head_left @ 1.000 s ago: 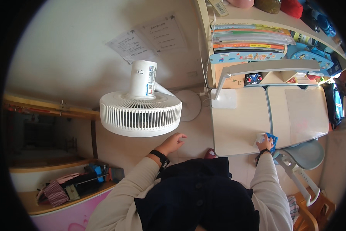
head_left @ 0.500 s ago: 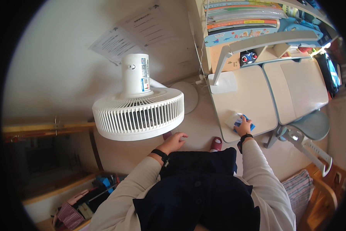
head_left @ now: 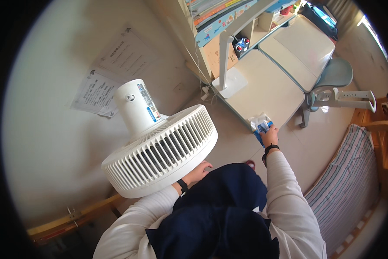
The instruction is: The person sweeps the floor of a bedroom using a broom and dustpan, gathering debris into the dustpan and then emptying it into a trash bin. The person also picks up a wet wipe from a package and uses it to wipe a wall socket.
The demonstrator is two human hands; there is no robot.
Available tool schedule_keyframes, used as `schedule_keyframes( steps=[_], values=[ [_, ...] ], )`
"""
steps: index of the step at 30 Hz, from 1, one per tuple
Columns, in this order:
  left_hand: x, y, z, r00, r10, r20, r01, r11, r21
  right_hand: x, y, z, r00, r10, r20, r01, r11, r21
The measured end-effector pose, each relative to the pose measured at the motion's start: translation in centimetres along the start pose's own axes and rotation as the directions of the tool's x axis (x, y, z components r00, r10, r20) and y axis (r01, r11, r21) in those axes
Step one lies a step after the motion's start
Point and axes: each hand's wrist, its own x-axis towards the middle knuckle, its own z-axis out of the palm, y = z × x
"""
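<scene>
My right hand grips a blue-and-white soft packet at the near corner of the pale desk. Whether the packet still touches the desktop I cannot tell. A white fan with a ribbed round head stands at the left, its white neck rising toward the wall. Below the fan's rim, my left hand is partly covered by it. Its visible fingers are loosely stretched, with nothing in them.
A white desk lamp stands on the desk beside a shelf of books. A grey chair is at the desk's right side. A striped mat lies on a wooden frame at right. Printed sheets hang on the wall.
The view has turned, so desk and fan appear tilted. My right hand has drawn the packet from the desktop to its near corner. My left hand is now partly behind the fan.
</scene>
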Motion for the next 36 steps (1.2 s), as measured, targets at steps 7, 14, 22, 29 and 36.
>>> schedule_keyframes(
  steps=[7,14,22,29,36],
  values=[
    [2.2,-1.8,2.8,0.995,0.006,-0.098,-0.008,1.000,-0.023,-0.5,-0.4,-1.9,0.999,-0.017,0.042,0.019,0.999,-0.037],
    [7.5,-3.0,4.1,0.945,0.065,-0.322,-0.125,0.978,-0.169,-5.5,-3.6,0.8,0.947,-0.277,-0.161,0.294,0.952,0.091],
    [13.3,-14.2,4.9,0.740,0.082,-0.667,-0.383,0.867,-0.318,-8.7,-7.7,16.1,0.912,-0.402,-0.082,0.338,0.624,0.704],
    [16.6,-23.9,6.5,0.705,0.060,-0.706,-0.443,0.815,-0.373,-5.6,-5.1,28.9,0.858,-0.502,0.109,0.300,0.662,0.686],
    [18.4,-25.4,6.5,0.723,-0.153,-0.674,-0.410,0.690,-0.597,-4.5,-5.8,32.0,0.777,-0.608,0.163,0.437,0.708,0.555]
  ],
)
